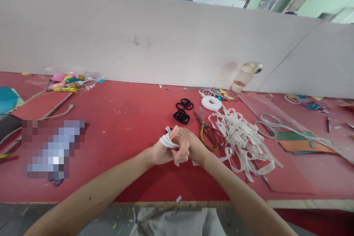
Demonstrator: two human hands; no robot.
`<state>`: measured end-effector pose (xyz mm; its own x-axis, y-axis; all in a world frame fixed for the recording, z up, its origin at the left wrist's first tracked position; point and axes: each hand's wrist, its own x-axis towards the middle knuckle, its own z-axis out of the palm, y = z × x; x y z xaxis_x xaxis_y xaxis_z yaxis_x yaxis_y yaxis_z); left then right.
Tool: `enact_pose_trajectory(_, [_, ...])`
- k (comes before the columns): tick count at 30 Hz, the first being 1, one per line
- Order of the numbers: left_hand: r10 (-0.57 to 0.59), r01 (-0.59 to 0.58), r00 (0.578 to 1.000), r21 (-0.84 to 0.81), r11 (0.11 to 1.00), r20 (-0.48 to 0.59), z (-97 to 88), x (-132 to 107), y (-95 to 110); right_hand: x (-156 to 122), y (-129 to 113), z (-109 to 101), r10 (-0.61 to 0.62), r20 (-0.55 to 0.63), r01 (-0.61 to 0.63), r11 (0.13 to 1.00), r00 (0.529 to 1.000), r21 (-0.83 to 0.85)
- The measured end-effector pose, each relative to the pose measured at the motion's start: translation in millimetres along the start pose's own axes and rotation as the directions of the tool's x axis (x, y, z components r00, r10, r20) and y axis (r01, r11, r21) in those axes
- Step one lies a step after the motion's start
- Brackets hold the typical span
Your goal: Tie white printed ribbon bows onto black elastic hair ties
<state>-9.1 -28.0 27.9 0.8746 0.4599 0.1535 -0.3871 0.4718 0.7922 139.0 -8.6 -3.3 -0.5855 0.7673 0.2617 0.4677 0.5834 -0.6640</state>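
My left hand [159, 153] and my right hand [188, 143] meet over the red table near its front edge, both with curled fingers. A white printed ribbon [167, 142] loops over the fingers of my left hand, and a short end shows below the knuckles of my right hand. The fingers overlap, so the exact grip is partly hidden. A bit of black shows behind the left hand, too covered to name. Just beyond the hands lie black elastic bands [181, 117] in two small groups. Yellow-handled scissors [206, 132] rest to the right of my right hand.
A tangled heap of white ribbon [240, 136] lies on the right, with a white ribbon roll [211, 103] and a clear bottle [243, 79] behind it. Coloured sheets [301, 142] are farther right. On the left are a blurred-out object [56, 149] and a bag of coloured items [69, 81].
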Motion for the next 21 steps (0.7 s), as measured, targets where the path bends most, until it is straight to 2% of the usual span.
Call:
enact_pose_trajectory(2, [-0.086, 0.088, 0.991, -0.022, 0.996, 0.106, 4.7, -4.4, -12.8, -15.5, -5.1, -6.9, -0.029, 0.000, 0.029, 0.999, 1.000, -0.016])
enact_pose_trajectory(5, [-0.239, 0.235, 0.962, 0.049, 0.971, 0.135, 10.1, -7.4, -31.8, -25.6, -12.1, -15.1, -0.086, -0.084, 0.080, 0.994, 0.993, -0.073])
enact_pose_trajectory(9, [-0.381, 0.354, 0.913, 0.181, 0.918, 0.146, 13.3, -5.9, -41.9, -23.5, -19.0, -18.7, -0.037, -0.193, 0.038, 0.999, 0.980, 0.004])
enact_pose_trajectory(12, [-0.398, 0.362, 0.904, 0.217, 0.907, 0.157, 12.6, -5.4, -39.9, -18.2, -18.1, -14.8, 0.040, -0.204, -0.029, 0.998, 0.978, 0.058])
enact_pose_trajectory(15, [-0.359, 0.322, 0.923, 0.228, 0.919, 0.141, 10.6, -6.3, -37.6, -11.8, -11.8, -8.6, 0.086, -0.166, -0.087, 0.996, 0.982, 0.003])
enact_pose_trajectory(18, [-0.357, 0.320, 0.925, 0.237, 0.917, 0.131, 9.3, -6.9, -37.0, -5.7, -5.7, -4.5, 0.060, -0.147, -0.076, 0.991, 0.987, -0.108])
enact_pose_trajectory(21, [-0.367, 0.326, 0.918, 0.244, 0.913, 0.148, 9.6, -6.5, -36.3, -1.6, -3.2, -4.0, 0.035, -0.206, -0.072, 0.982, 0.978, -0.176])
